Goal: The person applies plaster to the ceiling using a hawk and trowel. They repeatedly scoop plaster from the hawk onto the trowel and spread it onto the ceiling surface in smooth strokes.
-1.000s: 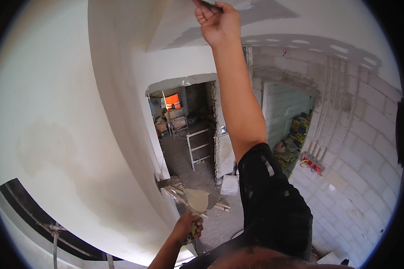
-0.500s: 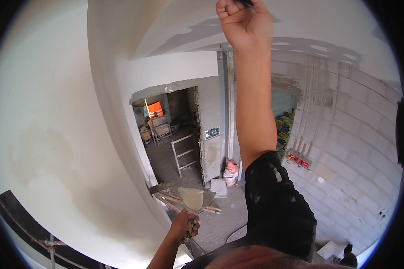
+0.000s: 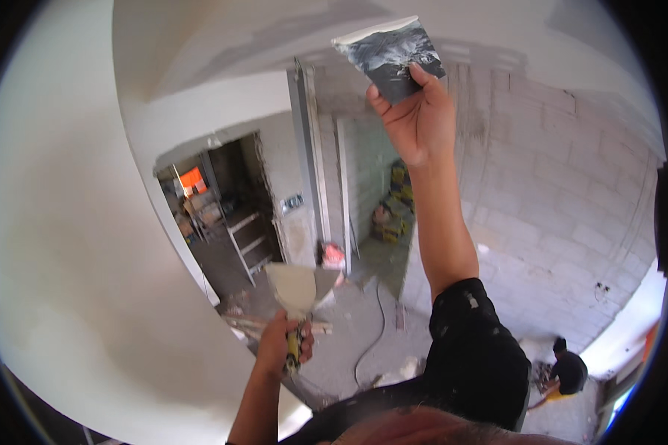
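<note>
Raised overhead, my right hand (image 3: 421, 122) grips a dark, flat filling spreader (image 3: 397, 67) between thumb and fingers. Pale filler lines its top edge and smears its face. Lower down, my left hand (image 3: 276, 343) is closed around the yellow-and-black handle of a wide putty knife (image 3: 323, 279). A thick cream-coloured heap of filler (image 3: 293, 287) covers much of its blade. The ceiling (image 3: 223, 33) above has grey patches; whether the spreader touches it I cannot tell.
A smooth plastered wall (image 3: 59, 222) stands close on the left. Beyond a rough doorway is a stepladder (image 3: 246, 248). Boards (image 3: 249, 324) and a cable (image 3: 371, 348) lie on the floor. At lower right a person (image 3: 569, 371) crouches by the block wall (image 3: 527, 222).
My right hand has come down, bringing the whole spreader into view. My left hand has risen slightly with the putty knife. The view has turned right, and a crouching person now shows.
</note>
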{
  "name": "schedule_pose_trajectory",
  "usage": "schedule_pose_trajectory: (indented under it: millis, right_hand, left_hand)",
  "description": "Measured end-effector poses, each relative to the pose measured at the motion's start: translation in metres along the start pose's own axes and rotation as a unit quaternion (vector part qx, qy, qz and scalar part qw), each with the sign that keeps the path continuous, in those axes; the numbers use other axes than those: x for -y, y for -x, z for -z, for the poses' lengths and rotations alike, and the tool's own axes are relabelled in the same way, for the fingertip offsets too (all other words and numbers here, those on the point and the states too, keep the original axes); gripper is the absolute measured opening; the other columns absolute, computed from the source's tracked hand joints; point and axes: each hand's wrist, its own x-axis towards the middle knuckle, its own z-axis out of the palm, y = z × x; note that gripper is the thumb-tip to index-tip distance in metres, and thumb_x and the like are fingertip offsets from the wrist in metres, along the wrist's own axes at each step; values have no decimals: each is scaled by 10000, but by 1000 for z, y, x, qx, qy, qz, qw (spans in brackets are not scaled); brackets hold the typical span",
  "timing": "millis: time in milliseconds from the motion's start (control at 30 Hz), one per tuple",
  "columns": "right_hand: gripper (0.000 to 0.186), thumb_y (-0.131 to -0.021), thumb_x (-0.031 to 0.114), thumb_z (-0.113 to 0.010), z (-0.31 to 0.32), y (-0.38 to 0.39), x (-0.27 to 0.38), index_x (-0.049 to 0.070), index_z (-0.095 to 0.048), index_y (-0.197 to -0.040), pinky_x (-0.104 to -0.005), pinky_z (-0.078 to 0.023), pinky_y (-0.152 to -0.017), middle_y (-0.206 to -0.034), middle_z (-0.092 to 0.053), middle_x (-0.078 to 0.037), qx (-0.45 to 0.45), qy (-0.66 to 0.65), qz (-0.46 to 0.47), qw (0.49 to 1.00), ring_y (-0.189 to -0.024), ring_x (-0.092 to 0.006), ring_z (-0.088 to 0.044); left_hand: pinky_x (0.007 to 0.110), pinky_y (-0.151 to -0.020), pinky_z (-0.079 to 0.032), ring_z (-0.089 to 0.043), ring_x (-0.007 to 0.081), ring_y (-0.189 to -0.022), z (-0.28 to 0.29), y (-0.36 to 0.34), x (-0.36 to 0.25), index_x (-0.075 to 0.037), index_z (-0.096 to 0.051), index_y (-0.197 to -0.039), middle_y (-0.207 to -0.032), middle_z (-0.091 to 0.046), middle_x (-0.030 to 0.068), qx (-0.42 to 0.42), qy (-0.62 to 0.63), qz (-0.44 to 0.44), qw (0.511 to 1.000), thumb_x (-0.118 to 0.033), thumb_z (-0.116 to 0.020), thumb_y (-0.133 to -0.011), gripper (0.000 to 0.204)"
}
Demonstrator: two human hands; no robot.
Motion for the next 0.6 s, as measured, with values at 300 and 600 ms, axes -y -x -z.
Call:
schedule_pose_trajectory:
  millis: [300, 600]
  right_hand:
    - [334, -1054, 156, -475, 43, 178, -20, 99, -459, -1383, -525, -566, -916, -1325, -604, -137, -94, 141, -80, 982, -1159, -331, -644]
    - [341, -1032, 107, -515, 51, 270, -53, 88, -513, -1372, -501, -573, -946, -1328, -617, -124, -275, 127, -80, 950, -1187, -308, -641]
  left_hand:
    - [272, -306, -389, -461, 147, -495, -22, 22, -29, -43, -443, -1218, -789, -484, 80, 142, 37, 16, 989, -170, -477, -928, 318]
    - [270, -341, -431, -484, 146, -567, -7, 25, -16, -19, -415, -1281, -854, -486, 88, 106, -14, -30, 994, -157, -498, -939, 378]
